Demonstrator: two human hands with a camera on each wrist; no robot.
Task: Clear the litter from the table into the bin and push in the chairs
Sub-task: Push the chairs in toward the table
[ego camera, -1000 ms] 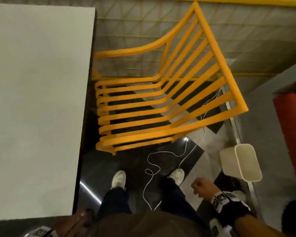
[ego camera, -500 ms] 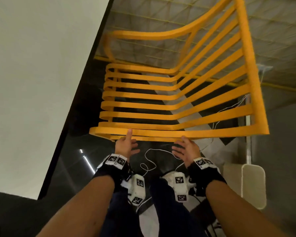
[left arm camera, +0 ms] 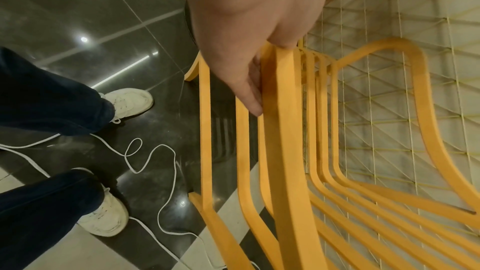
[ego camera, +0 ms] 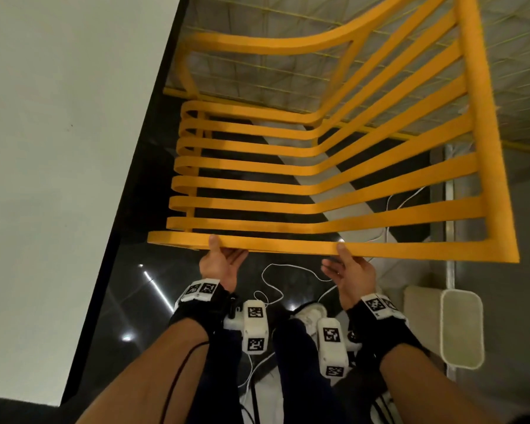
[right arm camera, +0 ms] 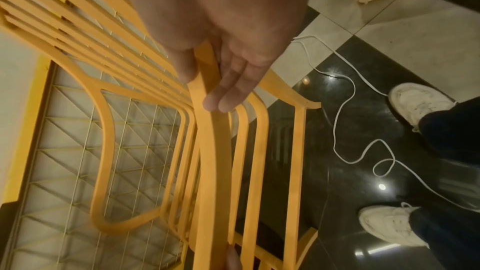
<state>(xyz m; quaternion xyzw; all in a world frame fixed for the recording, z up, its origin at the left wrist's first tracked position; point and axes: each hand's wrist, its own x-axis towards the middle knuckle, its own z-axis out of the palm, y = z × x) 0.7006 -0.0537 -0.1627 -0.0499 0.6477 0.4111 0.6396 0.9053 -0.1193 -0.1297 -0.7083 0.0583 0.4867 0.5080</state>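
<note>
both the left hand and right hand grasp the near rail of the yellow chair, right of the white table. a white cable lies underfoot; the bin stands near right, its contents hidden.

Orange slatted chair, white table, cream bin, black-and-white tiled floor.

You wear black wrist straps with white coded marker blocks, dark navy trousers and white trainers.
</note>
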